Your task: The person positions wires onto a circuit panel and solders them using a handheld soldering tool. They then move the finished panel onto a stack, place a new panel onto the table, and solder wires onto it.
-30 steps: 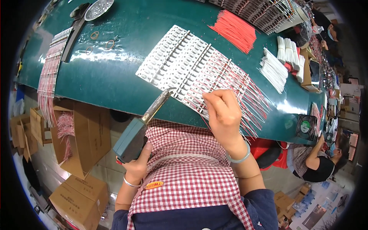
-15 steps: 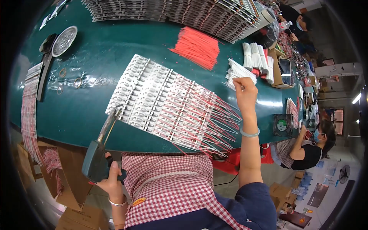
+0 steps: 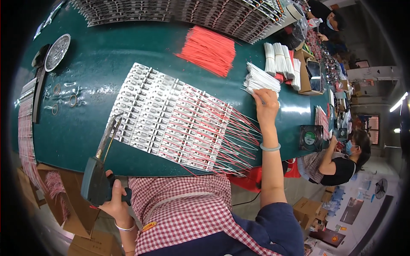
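Observation:
A green soldering gun [image 3: 95, 181] is gripped in my left hand [image 3: 115, 200], fingers wrapped round its handle. Its long metal tip reaches the left edge of a panel of small white circuit boards [image 3: 149, 113]. Red and white wires [image 3: 232, 136] are attached along the panel's right part and fan out over its right edge. My right hand [image 3: 267, 102] is at the near end of a loose pile of white wires [image 3: 260, 79]. Its fingertips are bent down and closed on the wire ends; how many wires are between them is hidden.
Red wires [image 3: 209, 51] lie in a pile beyond the panel. Bundled white wires [image 3: 279, 59] sit beside a cardboard box [image 3: 305, 77]. Stacked panels [image 3: 171, 10] stand at the back. A metal bowl [image 3: 57, 52] is at left; a small fan [image 3: 311, 137] is at right, near a seated co-worker [image 3: 333, 162].
My right hand has gone from a raised pinch to fingers lowered onto the near ends of the white wires. The whole view has shifted slightly; the soldering gun stays at the panel's left edge.

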Motion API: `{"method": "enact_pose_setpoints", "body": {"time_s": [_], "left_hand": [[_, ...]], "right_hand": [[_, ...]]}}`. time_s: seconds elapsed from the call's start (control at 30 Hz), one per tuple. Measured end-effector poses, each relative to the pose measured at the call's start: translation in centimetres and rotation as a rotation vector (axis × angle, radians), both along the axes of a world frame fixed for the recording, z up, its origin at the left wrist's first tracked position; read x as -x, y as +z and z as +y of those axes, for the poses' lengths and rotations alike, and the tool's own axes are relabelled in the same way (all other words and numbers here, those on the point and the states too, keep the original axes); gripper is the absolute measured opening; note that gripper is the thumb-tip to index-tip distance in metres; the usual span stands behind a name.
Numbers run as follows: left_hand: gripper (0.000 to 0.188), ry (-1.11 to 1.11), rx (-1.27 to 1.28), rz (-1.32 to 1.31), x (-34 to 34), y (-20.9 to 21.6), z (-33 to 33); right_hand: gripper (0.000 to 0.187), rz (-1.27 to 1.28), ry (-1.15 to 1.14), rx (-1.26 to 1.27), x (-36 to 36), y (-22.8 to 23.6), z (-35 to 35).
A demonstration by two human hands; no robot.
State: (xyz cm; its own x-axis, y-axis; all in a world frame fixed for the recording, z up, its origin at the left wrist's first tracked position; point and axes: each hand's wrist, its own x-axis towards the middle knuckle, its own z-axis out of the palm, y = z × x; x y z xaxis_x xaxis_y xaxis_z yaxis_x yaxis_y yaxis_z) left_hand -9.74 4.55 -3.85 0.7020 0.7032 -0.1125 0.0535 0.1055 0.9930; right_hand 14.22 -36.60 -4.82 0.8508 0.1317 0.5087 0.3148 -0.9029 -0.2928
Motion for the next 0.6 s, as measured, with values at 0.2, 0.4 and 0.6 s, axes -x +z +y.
{"method": "enact_pose_setpoints", "body": {"time_s": [0.2, 0.4, 0.6], "left_hand": [[0.039, -0.009, -0.012, 0.001, -0.2, 1.0, -0.2], [0.048, -0.002, -0.032, -0.015, -0.6, 1.8, 0.5], [0.052, -0.038, -0.027, -0.079, -1.5, 2.1, 1.6]], "right_hand": [[0.008, 0.008, 0.046, 0.088, -0.2, 0.6, -0.3], [0.017, 0.010, 0.060, 0.176, -0.6, 2.8, -0.2], [0.015, 0.043, 0.116, 0.228, -1.6, 8.3, 2.5]]}}
